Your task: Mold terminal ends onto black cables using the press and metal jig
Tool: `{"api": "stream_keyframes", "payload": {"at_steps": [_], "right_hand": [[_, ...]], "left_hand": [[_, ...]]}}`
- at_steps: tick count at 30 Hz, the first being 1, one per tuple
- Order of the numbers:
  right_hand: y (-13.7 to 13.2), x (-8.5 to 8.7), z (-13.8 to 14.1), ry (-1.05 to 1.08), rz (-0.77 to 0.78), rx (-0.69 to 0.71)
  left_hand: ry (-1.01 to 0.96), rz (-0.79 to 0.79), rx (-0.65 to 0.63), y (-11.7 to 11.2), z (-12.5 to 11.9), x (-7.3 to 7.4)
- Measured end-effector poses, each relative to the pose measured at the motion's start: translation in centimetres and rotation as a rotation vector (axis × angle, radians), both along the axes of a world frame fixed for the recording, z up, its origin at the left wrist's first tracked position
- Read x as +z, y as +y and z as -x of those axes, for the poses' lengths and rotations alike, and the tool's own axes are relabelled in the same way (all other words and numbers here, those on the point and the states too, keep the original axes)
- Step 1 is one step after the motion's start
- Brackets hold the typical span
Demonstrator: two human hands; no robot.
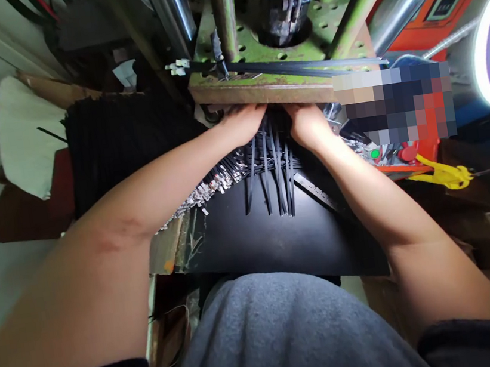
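Observation:
My left hand (244,124) and my right hand (307,126) rest at the front edge of a green steel press bed (267,78), side by side. Both seem closed on the top of a bundle of black plastic strips (270,171), which fans down below them. Silver metal-ended strips (221,177) spread out under my left forearm. One long black strip with white ends (279,66) lies across the bed, beyond my hands. My fingertips are partly hidden.
Steel press columns (225,11) rise from the bed around a dark ram (285,6). Under my arms lies a black board (271,246). A black pleated stack (126,142) and cardboard (34,199) sit left; a green button (375,154), yellow strap (442,172) and ring light (487,49) sit right.

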State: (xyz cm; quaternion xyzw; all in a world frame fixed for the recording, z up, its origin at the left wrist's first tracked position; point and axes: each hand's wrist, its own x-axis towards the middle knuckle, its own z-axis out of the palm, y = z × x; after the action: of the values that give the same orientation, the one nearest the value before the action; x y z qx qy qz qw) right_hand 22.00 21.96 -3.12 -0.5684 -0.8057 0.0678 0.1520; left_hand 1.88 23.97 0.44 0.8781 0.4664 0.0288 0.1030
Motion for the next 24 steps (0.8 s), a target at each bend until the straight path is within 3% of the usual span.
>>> {"api": "stream_keyframes", "payload": {"at_steps": [6,9,11,13,15,16,17,18,19,20,21,22,23,24], "right_hand": [[-1.2,0.1,3.5,-0.12,-0.091,-0.046],[-0.3,2.0,2.9,-0.094,0.034,-0.022],[-1.3,4.1,2.1,-0.067,0.111,0.012],[-5.2,6.1,0.9,-0.039,0.108,0.038],[-12.2,7.0,-0.6,0.03,0.14,0.129],[-16.5,6.8,-1.6,0.169,0.29,0.291],[-20.9,5.9,-2.7,0.272,0.55,0.513],[-25.2,4.5,-3.8,0.308,0.803,0.611],[-28.9,2.5,-4.9,0.29,0.96,0.576],[-32.1,0.3,-5.9,0.253,1.002,0.448],[-34.4,-2.2,-6.8,0.217,0.939,0.244],[-36.1,-4.5,-7.4,0.183,0.832,0.045],[-37.0,-6.7,-7.7,0.165,0.735,-0.094],[-37.4,-8.4,-7.9,0.153,0.648,-0.19]], "left_hand": [[0.063,-0.054,0.097,-2.5,-2.3,-0.5],[0.061,-0.05,0.113,-2.3,-3.0,-0.3],[0.063,0.001,0.109,-2.8,-3.0,0.8],[0.03,0.013,0.086,-5.2,-1.8,2.6],[-0.056,0.044,0.011,-10.0,1.1,4.4],[-0.136,0.125,-0.063,-13.1,3.3,4.9],[-0.195,0.278,-0.162,-16.5,5.7,5.0],[-0.191,0.514,-0.271,-20.0,8.2,4.6],[-0.16,0.712,-0.299,-23.2,10.6,3.6],[-0.093,0.866,-0.255,-26.1,12.8,2.0],[-0.035,0.934,-0.139,-28.5,14.6,0.1],[0.019,0.926,0.032,-30.3,15.9,-2.2],[0.068,0.836,0.236,-31.6,16.8,-4.6],[0.082,0.754,0.355,-32.5,17.3,-7.0]]}}
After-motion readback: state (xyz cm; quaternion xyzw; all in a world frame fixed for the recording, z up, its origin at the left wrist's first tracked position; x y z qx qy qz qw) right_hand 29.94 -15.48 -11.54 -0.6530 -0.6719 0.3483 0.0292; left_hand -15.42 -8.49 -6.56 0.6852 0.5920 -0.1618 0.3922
